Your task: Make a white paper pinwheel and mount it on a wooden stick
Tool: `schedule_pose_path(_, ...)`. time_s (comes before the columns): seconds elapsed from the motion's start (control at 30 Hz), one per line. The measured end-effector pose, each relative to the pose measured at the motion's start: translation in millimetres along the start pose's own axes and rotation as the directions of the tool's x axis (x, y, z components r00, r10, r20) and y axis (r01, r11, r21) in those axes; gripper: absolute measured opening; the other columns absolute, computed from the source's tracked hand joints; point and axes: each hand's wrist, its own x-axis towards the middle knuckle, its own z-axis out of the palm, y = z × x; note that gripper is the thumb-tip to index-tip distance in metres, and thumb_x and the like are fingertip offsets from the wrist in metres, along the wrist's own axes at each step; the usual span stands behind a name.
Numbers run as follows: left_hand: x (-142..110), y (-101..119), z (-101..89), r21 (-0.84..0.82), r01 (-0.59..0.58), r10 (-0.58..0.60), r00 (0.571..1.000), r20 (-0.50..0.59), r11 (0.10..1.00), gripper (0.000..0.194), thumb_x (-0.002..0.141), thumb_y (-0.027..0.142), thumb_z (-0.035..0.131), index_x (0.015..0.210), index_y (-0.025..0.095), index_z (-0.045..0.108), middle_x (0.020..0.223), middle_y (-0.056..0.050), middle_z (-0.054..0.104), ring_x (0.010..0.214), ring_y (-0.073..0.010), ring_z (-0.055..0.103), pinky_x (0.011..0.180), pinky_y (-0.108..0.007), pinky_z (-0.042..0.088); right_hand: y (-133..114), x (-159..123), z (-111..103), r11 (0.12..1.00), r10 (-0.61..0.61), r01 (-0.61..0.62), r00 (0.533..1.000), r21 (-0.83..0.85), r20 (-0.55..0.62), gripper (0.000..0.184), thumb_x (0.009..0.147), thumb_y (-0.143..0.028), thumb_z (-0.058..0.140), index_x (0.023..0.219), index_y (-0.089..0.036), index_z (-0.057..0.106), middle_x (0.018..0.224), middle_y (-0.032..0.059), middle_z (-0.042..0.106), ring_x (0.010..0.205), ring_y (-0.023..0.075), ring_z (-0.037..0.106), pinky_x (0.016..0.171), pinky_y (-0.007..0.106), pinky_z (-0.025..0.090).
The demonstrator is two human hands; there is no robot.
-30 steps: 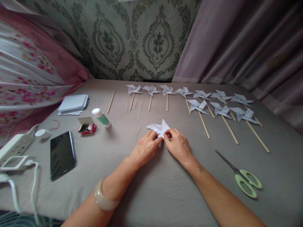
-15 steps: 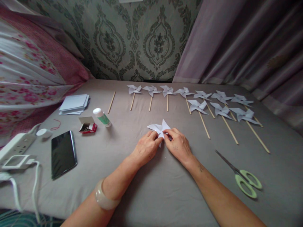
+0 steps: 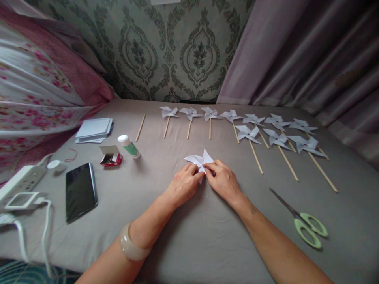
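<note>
A white paper pinwheel (image 3: 199, 159) with folded blades is held between my hands just above or on the grey cloth. My left hand (image 3: 185, 181) grips its lower left side, thumb and fingers pressed together near the middle. From the right, my right hand (image 3: 223, 179) pinches the paper close to the centre, fingers closed. My fingers cover the lower and right blades. Beyond my hands, several finished-looking pinwheels on wooden sticks (image 3: 248, 135) lie in rows, and a single bare stick (image 3: 140, 127) lies to their left.
Green-handled scissors (image 3: 309, 228) lie at right. To the left are a glue stick (image 3: 129, 146), a small red open box (image 3: 111, 156), a stack of paper (image 3: 93, 129), a phone (image 3: 81, 192) and a white power strip (image 3: 25, 181) with cables.
Both hands stay on the pinwheel, with only a slight shift of the right fingers at its centre. The whole view has moved a little.
</note>
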Motion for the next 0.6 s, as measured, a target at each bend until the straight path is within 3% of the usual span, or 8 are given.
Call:
schedule_pose_path(0.2, 0.5, 0.1, 0.0, 0.007, 0.000, 0.000, 1.000, 0.000, 1.000, 0.025, 0.091, 0.015, 0.041, 0.102, 0.018, 0.063, 0.096, -0.009, 0.057, 0.091, -0.0199, 0.050, 0.082, -0.033, 0.047, 2.5, 3.4, -9.4, 0.992, -0.079, 0.089, 0.991, -0.088, 0.105, 0.030, 0.092, -0.022, 0.046, 0.111, -0.026, 0.069, 0.100, 0.0056, 0.065, 0.088, 0.0169, 0.062, 0.075, 0.025, 0.044)
schedule_pose_path(0.37, 0.5, 1.3, -1.7, 0.012, 0.002, -0.002, 1.000, 0.003, 1.000, 0.023, 0.090, 0.014, 0.043, 0.099, 0.018, 0.064, 0.097, -0.009, 0.058, 0.091, -0.0195, 0.051, 0.081, -0.032, 0.047, 0.2, 17.1, -27.3, 0.973, -0.140, 0.179, 0.958, -0.143, 0.252, 0.032, 0.089, -0.014, 0.046, 0.107, -0.024, 0.071, 0.101, 0.0063, 0.065, 0.092, 0.0182, 0.061, 0.075, 0.025, 0.042)
schedule_pose_path(0.6, -3.7, -5.2, -3.6, -0.030, 0.096, -0.099, 0.984, -0.150, 0.995, 0.025, 0.092, 0.017, 0.041, 0.095, 0.018, 0.066, 0.094, -0.008, 0.059, 0.089, -0.0187, 0.053, 0.078, -0.030, 0.048, -6.2, 34.7, -33.0, 0.933, -0.213, 0.290, 0.922, -0.212, 0.325, 0.026, 0.086, -0.014, 0.048, 0.087, -0.019, 0.073, 0.093, 0.0084, 0.064, 0.093, 0.0208, 0.058, 0.074, 0.028, 0.041)
